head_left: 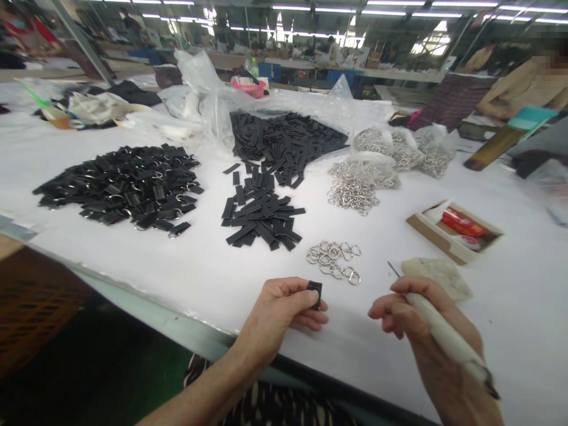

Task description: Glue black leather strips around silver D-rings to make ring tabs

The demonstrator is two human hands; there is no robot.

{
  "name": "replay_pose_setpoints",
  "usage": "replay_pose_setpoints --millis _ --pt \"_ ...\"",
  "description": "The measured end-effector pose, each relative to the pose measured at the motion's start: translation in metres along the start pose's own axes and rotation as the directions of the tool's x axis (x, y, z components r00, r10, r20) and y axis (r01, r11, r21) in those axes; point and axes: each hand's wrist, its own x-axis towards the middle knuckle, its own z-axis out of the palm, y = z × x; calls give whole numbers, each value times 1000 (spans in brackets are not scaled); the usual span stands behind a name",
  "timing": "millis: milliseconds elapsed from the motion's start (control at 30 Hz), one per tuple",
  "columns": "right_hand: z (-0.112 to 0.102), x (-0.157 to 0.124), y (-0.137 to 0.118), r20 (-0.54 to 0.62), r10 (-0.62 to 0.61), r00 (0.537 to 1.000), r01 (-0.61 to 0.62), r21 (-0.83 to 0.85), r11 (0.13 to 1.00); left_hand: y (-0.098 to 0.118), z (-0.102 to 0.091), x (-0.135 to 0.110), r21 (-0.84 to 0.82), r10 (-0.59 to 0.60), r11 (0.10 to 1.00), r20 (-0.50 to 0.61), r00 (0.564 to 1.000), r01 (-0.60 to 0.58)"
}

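Note:
My left hand [288,305] pinches a small folded black strip [315,291] between thumb and fingers, just above the near edge of the white table. Whether a ring sits inside the fold is hidden. In my right hand [426,319] lies an awl-like tool with a thick pale handle [444,331]; its thin dark tip points away, up and left. Several loose metal D-rings [331,255] lie just beyond my left hand. Flat black strips [266,216] are heaped farther off. To the left spreads a pile of folded black strips with metal rings [128,186].
A small cardboard box [457,231] holding a red tube stands at the right, beside a pale lumpy pad [439,277]. Bags of metal rings [390,157] and a larger heap of black strips [288,139] lie farther back. Other people sit at the far right and far left.

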Motion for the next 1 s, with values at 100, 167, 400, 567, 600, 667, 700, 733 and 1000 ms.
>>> replay_pose_setpoints --millis 100,167,400,567,600,667,700,733,1000 --pt "-21 -1 6 -53 -41 998 42 20 999 0 2 3 -3 -6 1000 6 1000 6" --pt "-35 0 11 -100 -75 992 70 -57 996 1 3 4 10 -12 1000 12 1000 12" --pt "-63 7 6 -392 12 920 -74 -143 987 7 16 10 135 -40 990 20 999 37" --pt "-69 25 5 -468 -20 884 -53 -142 988 8 28 21 186 -63 981 26 998 57" --pt "-70 28 6 -460 -32 887 -45 -157 987 8 30 22 192 -69 979 37 997 61" --pt "-73 34 8 -441 -44 896 -40 -179 983 8 34 24 207 -95 975 68 993 79" --pt "-74 36 10 -435 -46 899 -41 -190 981 7 35 24 211 -108 973 79 991 89" --pt "-74 38 11 -432 -48 901 -45 -204 978 7 37 25 212 -116 973 85 990 96" --pt "-77 54 20 -399 -20 917 -132 -349 928 4 41 29 187 -155 973 99 983 135"
